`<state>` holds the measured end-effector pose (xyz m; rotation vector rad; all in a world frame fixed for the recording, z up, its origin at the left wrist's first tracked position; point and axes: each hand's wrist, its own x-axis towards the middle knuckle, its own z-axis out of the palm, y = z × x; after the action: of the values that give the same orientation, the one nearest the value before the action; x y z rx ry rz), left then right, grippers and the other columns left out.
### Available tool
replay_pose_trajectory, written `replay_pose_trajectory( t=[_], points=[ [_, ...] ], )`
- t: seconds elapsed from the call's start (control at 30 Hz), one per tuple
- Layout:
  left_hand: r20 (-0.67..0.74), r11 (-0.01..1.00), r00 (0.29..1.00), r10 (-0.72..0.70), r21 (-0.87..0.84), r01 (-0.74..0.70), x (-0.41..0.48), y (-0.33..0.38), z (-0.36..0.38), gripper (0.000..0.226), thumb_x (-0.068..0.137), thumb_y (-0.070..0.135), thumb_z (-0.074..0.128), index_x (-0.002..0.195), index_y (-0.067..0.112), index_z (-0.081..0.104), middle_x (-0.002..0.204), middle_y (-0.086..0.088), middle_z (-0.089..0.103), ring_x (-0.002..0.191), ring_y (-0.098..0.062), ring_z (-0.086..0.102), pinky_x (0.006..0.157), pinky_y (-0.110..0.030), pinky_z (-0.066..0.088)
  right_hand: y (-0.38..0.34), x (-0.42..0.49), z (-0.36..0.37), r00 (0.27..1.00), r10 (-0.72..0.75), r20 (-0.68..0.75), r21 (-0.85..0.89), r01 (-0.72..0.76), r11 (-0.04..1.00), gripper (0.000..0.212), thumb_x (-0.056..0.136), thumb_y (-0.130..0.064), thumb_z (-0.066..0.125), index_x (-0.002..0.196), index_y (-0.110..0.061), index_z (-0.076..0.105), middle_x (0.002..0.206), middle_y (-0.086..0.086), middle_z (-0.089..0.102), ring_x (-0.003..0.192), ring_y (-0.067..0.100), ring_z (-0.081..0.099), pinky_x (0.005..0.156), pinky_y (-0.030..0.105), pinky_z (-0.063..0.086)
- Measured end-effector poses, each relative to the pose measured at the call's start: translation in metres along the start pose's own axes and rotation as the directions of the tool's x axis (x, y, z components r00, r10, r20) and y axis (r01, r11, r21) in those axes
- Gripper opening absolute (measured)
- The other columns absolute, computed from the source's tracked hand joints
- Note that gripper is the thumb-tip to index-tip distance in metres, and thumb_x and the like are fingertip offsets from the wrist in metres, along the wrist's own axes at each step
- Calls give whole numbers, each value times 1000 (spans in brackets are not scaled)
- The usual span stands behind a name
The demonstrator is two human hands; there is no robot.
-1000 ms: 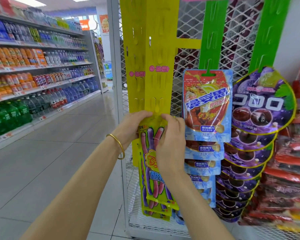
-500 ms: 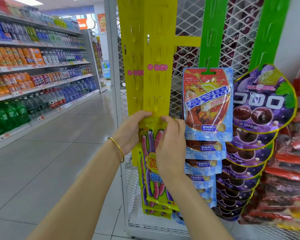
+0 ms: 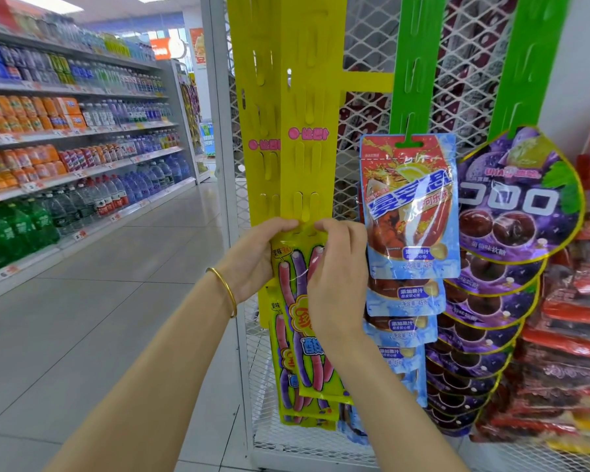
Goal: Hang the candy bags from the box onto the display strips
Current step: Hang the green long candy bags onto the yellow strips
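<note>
**Yellow candy bag held at a hook of the yellow strip**

A yellow candy bag [image 3: 309,311], printed with pink and purple sticks, is held up against the nearer yellow display strip [image 3: 309,107]. Its top edge is gripped at both upper corners: the left corner is pinched by the curled fingers and thumb of the left hand [image 3: 258,257], and the right corner is pinched by the fingertips of the right hand [image 3: 338,277]. The bag's top is placed just below a pair of slotted tabs on the strip; whether a tab has passed through the bag's hang hole cannot be told. A gold bangle [image 3: 226,290] is worn on the left wrist.

Below the held bag, more yellow bags [image 3: 295,400] of the same kind are seen hanging in an overlapping column. A second yellow strip [image 3: 252,97] is set just to the left, against the white wire mesh rack [image 3: 365,107].

To the right, a column of blue cola candy bags [image 3: 409,206] is hung from a green strip [image 3: 414,63], and a column of purple grape gummy bags [image 3: 518,195] from another green strip [image 3: 532,59]. Red packets [image 3: 576,318] are stacked at the far right. Shelves of bottled drinks [image 3: 65,158] are lined along the aisle on the left, above a tiled floor [image 3: 99,318].
</note>
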<state>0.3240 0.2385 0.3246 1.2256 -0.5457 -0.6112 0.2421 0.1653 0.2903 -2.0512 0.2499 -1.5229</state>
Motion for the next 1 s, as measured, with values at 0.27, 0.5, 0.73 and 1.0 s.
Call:
replay_pose_trajectory(
  t=[0.27, 0.5, 0.73, 1.0],
  points=[
    [-30, 999, 999, 12, -33, -13, 4, -5, 3, 13, 89, 22, 50, 93, 16, 61, 90, -6, 69, 76, -22, 63, 79, -35, 51, 12, -4, 6, 998, 39, 45, 72, -42, 997, 44, 78, -23, 36, 113, -6, 56, 109, 12, 51, 94, 31, 54, 74, 49, 51],
    [-16, 1000, 1000, 21, 0, -21, 3, -6, 1, 22, 84, 23, 57, 104, 14, 60, 100, -9, 68, 82, -23, 64, 85, -39, 50, 18, -9, 9, 995, 84, 48, 111, -89, 990, 53, 78, -33, 30, 115, -6, 57, 113, 13, 52, 97, 34, 54, 77, 51, 50],
    [-8, 986, 990, 142, 89, -141, -1, -14, -8, 23, 81, 21, 58, 97, 6, 62, 92, -9, 69, 80, -18, 65, 79, -34, 54, 19, -17, 8, 995, 82, 64, 56, -86, 995, 46, 82, -31, 32, 116, -9, 54, 115, 12, 48, 96, 36, 56, 75, 50, 51],
    [-25, 966, 979, 201, 169, -194, -2, -16, -9, 15, 91, 13, 50, 92, 5, 63, 86, -8, 68, 74, -15, 64, 70, -27, 55, 18, -20, 7, 996, 80, 47, -11, -80, 997, 51, 85, -35, 23, 120, -11, 53, 116, 8, 47, 102, 32, 53, 78, 49, 50]
  ],
)
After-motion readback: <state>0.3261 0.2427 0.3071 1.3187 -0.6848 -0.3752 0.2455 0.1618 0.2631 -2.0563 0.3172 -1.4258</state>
